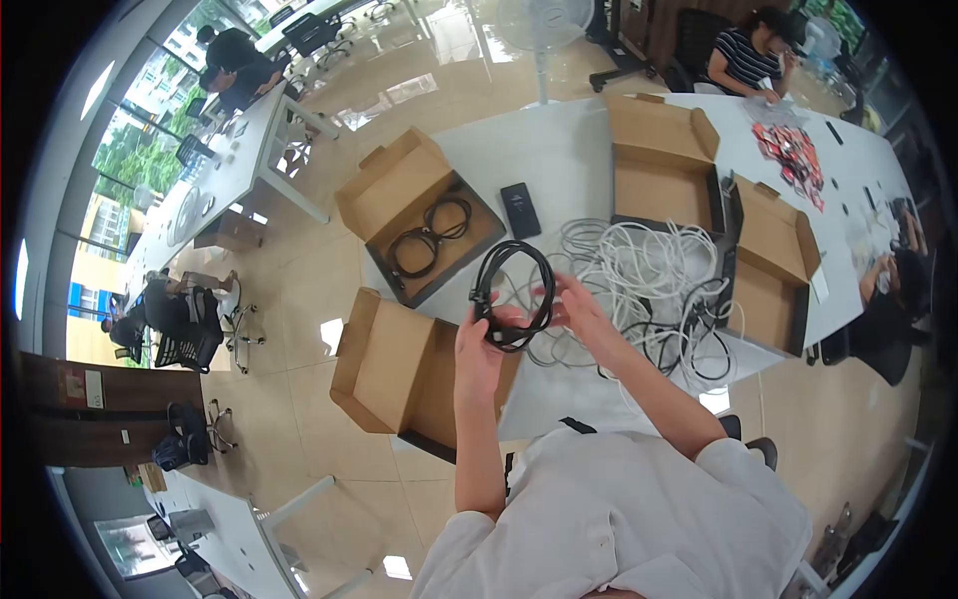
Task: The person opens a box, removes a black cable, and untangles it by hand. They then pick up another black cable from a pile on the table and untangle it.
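Observation:
A black cable wound into a round coil is held up over the near part of the white table. My left hand is closed around the lower left of the coil, where a connector end shows. On the right side of the coil, my right hand has its fingers curved at the loops; the coil partly hides their tips. Just below my left hand lies an open cardboard box. Behind the right hand spreads a tangled pile of white cables, with some black cables among them.
An open box with coiled black cables stands at the back left, beside a black phone. Two more open boxes, one far and one right, border the pile. Red packets lie near a seated person.

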The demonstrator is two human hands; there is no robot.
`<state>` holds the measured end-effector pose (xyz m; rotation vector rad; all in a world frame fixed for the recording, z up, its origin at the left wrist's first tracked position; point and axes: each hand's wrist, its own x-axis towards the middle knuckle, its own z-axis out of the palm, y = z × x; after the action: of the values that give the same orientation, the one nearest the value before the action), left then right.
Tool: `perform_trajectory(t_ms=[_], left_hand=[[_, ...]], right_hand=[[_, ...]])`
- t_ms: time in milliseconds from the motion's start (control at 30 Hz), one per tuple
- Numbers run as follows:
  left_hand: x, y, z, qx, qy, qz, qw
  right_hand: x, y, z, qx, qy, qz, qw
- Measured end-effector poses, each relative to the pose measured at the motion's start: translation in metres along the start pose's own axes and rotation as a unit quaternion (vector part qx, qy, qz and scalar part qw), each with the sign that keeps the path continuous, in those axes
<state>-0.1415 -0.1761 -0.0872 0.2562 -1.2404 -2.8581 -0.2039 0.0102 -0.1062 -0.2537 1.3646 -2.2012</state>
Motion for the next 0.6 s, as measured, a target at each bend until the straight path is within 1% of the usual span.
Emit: perform_trajectory(t_ms=[100,133,233,267,367,400,500,533,600], left_hand=[[-0.018,-0.030,0.044,-0.015,0.003,0.007,1.000],[-0.022,-0.033,0.057,-0.031,0.003,0.003,1.000],[-0.026,-0.051,0.065,-0.068,-0.009,0.003,0.998],[-0.027,-0.057,0.071,-0.084,0.010,0.006,0.996],[-0.030,-0.062,0.088,-0.169,-0.036,-0.007,0.985],[-0.032,-0.065,0.093,-0.161,-0.026,-0.014,0.986],[-0.036,-0.074,0.109,-0.137,0.003,-0.036,0.990],[-0.038,-0.078,0.113,-0.146,-0.002,-0.037,0.989],[-0.041,-0.088,0.121,-0.166,-0.010,-0.039,0.985]], right_hand=[[-0.042,-0.024,-0.009,-0.092,0.042,-0.050,0.994],[-0.052,-0.030,-0.012,-0.069,0.033,-0.029,0.997],[-0.080,-0.043,-0.027,-0.055,0.017,0.008,0.998],[-0.088,-0.046,-0.032,-0.048,0.031,0.005,0.998],[-0.105,-0.061,-0.067,-0.069,-0.003,-0.011,0.998],[-0.111,-0.068,-0.078,-0.033,0.018,-0.008,0.999],[-0.128,-0.096,-0.112,-0.019,0.043,-0.004,0.999],[-0.132,-0.107,-0.121,0.033,0.035,0.019,0.999],[-0.144,-0.125,-0.126,0.091,0.035,0.007,0.995]])
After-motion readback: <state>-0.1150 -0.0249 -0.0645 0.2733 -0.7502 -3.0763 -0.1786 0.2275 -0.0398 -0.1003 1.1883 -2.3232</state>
